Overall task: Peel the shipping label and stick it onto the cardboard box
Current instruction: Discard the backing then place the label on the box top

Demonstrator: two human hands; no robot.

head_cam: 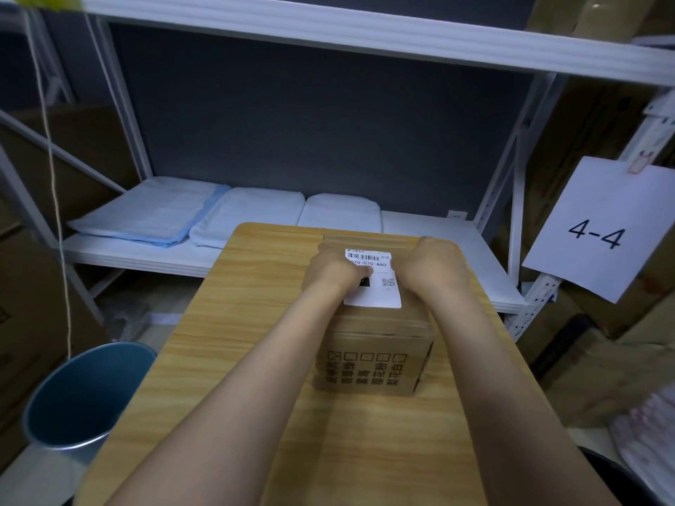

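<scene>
We are at the sticking step, by the look of things: the shipping label (372,277) lies flat on top of the cardboard box (372,359), which stands on the wooden table (233,359) toward its far right part. The label sits roughly in the middle of the box top, over the taped seam, with its barcode edge pointing away from us and its near edge looking flush.

Our left hand (330,273) rests curled on the label's left side, knuckles and fingers pressing down over the printed middle, so part of the print is covered. Our right hand (436,266) is loosely fisted at the label's right edge, touching the box top (whether its fingertips actually pin the label corner, we cannot tell, since they are tucked under). Neither hand is clamped around anything; both bear down rather than hold.

We judge the peeling is done and the task is nearly finished. What the next move calls for is a firm smoothing out from the centre toward the edges and corners, so no bubble or lifted corner remains, with the box kept steady under the pressure.

A blue bin (84,396) stands on the floor to the left of the table, and folded pale cloths (204,217) lie on the shelf beyond.
</scene>
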